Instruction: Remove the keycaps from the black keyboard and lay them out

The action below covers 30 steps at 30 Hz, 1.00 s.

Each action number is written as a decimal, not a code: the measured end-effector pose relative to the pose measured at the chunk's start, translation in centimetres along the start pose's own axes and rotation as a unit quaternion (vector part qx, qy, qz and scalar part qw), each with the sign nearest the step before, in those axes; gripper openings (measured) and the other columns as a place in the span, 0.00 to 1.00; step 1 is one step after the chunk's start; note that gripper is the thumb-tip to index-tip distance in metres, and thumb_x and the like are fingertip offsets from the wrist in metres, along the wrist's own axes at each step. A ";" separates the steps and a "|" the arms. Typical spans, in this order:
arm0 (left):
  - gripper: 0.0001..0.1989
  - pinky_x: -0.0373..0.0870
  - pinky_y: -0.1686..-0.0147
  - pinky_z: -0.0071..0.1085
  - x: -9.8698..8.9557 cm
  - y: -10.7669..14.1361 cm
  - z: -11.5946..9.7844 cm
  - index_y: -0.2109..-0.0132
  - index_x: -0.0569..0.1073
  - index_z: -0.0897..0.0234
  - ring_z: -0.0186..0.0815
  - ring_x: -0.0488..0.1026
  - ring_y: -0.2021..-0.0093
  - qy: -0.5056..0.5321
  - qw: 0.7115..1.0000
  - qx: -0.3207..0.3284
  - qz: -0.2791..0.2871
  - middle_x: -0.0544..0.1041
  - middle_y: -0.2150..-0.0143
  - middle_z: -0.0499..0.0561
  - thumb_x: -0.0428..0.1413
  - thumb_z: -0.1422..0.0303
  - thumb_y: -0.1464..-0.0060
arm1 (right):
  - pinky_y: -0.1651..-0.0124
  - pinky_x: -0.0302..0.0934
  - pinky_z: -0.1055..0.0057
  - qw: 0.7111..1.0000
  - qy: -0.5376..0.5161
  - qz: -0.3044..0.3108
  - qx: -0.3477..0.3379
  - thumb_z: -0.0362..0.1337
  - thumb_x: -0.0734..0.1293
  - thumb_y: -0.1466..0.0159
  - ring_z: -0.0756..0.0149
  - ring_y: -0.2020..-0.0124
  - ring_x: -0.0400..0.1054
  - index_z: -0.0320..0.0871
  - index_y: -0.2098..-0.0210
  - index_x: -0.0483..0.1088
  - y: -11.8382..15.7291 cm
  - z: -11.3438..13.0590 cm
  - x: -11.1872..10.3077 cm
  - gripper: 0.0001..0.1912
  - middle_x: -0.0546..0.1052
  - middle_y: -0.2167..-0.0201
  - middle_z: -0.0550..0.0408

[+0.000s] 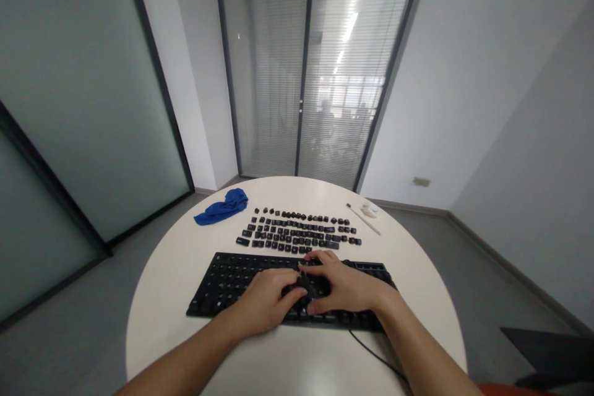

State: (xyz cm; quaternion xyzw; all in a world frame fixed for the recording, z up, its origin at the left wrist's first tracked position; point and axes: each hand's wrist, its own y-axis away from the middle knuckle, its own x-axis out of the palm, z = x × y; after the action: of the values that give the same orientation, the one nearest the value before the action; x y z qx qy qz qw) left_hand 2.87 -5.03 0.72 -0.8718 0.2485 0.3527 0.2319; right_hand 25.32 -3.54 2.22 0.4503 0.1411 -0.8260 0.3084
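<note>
A black keyboard (223, 288) lies on the round table, its left part showing many bare key positions. My left hand (266, 300) rests over the middle of it, thumb and index finger curled toward each other; whatever lies between them is dark and cannot be made out. Over the right half is my right hand (341, 284), its thumb spread away from the fingers and its fingertips close to those of the left. Loose black keycaps (297, 234) stand in rows just behind the keyboard.
On the pale round table (167, 309) lie a crumpled blue cloth (223, 207) at back left, a thin brush (364, 219) and a small white item (370, 210) at back right. A black cable (375, 356) runs from the keyboard toward the front edge.
</note>
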 end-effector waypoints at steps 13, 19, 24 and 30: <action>0.14 0.66 0.63 0.30 0.1 -0.1 0.4 0.65 0.80 0.67 0.39 0.72 0.65 0.149 0.988 -0.046 -0.009 0.79 0.68 0.52 0.54 0.63 0.39 | 0.51 0.59 0.64 0.987 -0.042 -0.117 -0.105 0.42 0.78 0.48 0.61 0.58 0.68 0.44 0.72 0.75 -1.1 0.8 2.1 0.11 0.77 0.64 0.56; 0.14 0.69 0.60 0.32 0.0 -0.3 0.9 0.66 0.79 0.67 0.39 0.74 0.64 0.249 0.967 -0.055 -0.019 0.80 0.67 0.53 0.55 0.61 0.40 | 0.55 0.61 0.66 0.978 -0.100 -0.145 -0.113 0.41 0.76 0.45 0.64 0.64 0.71 0.44 0.73 0.76 -1.5 0.5 2.6 0.08 0.79 0.69 0.56; 0.15 0.71 0.62 0.33 -0.3 -0.7 0.9 0.66 0.77 0.68 0.38 0.75 0.67 0.348 0.934 -0.057 -0.049 0.80 0.69 0.53 0.55 0.60 0.42 | 0.57 0.64 0.69 0.962 -0.215 -0.147 -0.079 0.43 0.73 0.42 0.64 0.64 0.73 0.44 0.66 0.79 -1.4 0.8 2.5 0.10 0.81 0.66 0.54; 0.15 0.72 0.60 0.34 -0.1 -0.9 1.5 0.61 0.78 0.68 0.39 0.76 0.64 0.354 0.929 -0.069 -0.083 0.81 0.63 0.55 0.56 0.59 0.42 | 0.57 0.64 0.69 0.967 -0.203 -0.144 -0.048 0.40 0.72 0.41 0.64 0.64 0.72 0.44 0.60 0.79 -1.3 0.9 2.4 0.11 0.80 0.65 0.56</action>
State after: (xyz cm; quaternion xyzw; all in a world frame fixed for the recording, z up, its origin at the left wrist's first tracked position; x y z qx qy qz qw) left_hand 2.56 -3.45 0.00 -0.9713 0.2162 0.0171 0.0971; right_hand 22.96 -3.92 0.70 0.2325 0.1780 -0.9282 0.2297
